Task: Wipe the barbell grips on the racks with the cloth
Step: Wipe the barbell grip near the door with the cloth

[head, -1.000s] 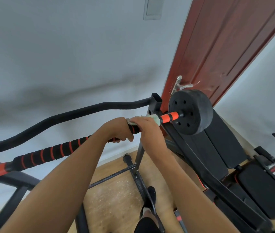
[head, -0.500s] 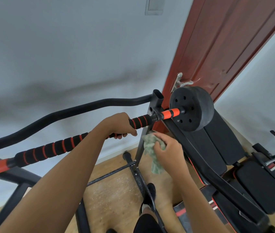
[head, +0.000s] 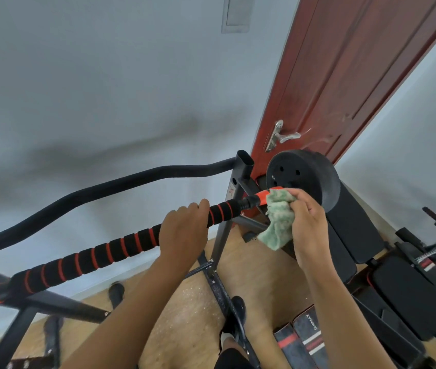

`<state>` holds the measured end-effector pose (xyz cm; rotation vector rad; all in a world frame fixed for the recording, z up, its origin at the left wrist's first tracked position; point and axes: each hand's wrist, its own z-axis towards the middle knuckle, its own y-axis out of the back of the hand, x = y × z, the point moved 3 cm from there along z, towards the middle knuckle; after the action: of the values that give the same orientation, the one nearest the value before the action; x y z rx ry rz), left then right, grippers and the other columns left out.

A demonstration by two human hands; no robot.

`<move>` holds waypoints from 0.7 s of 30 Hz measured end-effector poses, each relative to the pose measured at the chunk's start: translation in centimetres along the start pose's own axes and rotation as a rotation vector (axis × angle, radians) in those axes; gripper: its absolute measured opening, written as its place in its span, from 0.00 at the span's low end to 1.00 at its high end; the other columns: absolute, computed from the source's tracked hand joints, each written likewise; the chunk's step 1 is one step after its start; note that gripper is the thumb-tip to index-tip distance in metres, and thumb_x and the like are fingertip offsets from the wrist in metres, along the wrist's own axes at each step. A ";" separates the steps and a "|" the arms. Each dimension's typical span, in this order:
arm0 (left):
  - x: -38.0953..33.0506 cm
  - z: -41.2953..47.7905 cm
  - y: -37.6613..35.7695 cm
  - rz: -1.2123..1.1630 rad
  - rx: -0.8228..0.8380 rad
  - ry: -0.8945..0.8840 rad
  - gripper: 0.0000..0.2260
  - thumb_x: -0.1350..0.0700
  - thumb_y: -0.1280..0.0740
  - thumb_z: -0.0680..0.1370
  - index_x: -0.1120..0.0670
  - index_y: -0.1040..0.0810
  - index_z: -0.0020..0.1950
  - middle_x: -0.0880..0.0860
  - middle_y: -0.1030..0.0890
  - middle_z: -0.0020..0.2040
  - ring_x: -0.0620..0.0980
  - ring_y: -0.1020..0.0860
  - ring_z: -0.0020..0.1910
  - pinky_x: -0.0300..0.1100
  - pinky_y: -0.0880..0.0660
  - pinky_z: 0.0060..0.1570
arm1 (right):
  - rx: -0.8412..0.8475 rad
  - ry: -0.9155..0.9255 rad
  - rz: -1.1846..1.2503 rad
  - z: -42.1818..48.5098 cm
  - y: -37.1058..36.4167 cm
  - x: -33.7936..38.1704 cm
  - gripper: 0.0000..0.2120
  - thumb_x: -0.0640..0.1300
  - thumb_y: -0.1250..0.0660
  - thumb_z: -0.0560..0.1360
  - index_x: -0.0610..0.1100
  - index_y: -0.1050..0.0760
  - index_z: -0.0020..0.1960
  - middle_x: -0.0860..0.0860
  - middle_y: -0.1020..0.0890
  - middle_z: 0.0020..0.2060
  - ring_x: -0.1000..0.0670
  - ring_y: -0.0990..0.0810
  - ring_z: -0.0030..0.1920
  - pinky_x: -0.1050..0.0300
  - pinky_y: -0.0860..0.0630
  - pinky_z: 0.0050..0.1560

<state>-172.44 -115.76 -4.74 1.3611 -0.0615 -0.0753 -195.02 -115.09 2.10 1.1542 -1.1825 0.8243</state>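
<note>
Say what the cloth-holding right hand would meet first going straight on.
Likely the barbell's orange end section, which the speckled green cloth in the right hand seems to touch; the round black weight plate sits beyond.

Cloth [head: 278, 219] right of grip [head: 105, 251]
</note>
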 end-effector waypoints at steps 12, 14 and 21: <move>0.0 0.7 1.1 -0.111 0.302 0.080 0.08 0.46 0.34 0.82 0.49 0.20 0.49 0.47 0.20 0.38 0.47 0.20 0.37 0.41 0.21 0.46 | 0.458 0.653 -0.814 -0.8 -10.4 -0.5 0.14 0.36 0.38 0.78 0.49 0.17 0.55 0.53 0.16 0.52 0.49 0.23 0.54 0.48 0.25 0.59; -0.3 0.3 1.2 -0.099 0.279 0.075 0.09 0.45 0.35 0.82 0.48 0.20 0.51 0.46 0.19 0.39 0.46 0.20 0.37 0.40 0.22 0.45 | 0.420 0.679 -0.809 -1.0 -9.8 -1.8 0.12 0.39 0.39 0.80 0.49 0.19 0.57 0.54 0.17 0.52 0.50 0.25 0.55 0.47 0.28 0.63; -0.7 -0.9 1.5 -0.077 0.232 0.069 0.12 0.42 0.35 0.83 0.47 0.22 0.60 0.46 0.18 0.45 0.46 0.19 0.41 0.42 0.20 0.50 | 0.544 0.785 -0.841 0.0 -7.3 -2.6 0.17 0.37 0.31 0.78 0.48 0.22 0.65 0.54 0.19 0.59 0.52 0.25 0.62 0.56 0.34 0.70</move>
<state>-173.03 -114.51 -3.47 1.5973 0.0416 -0.0878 -188.73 -116.71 -2.16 1.3980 0.2163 0.8113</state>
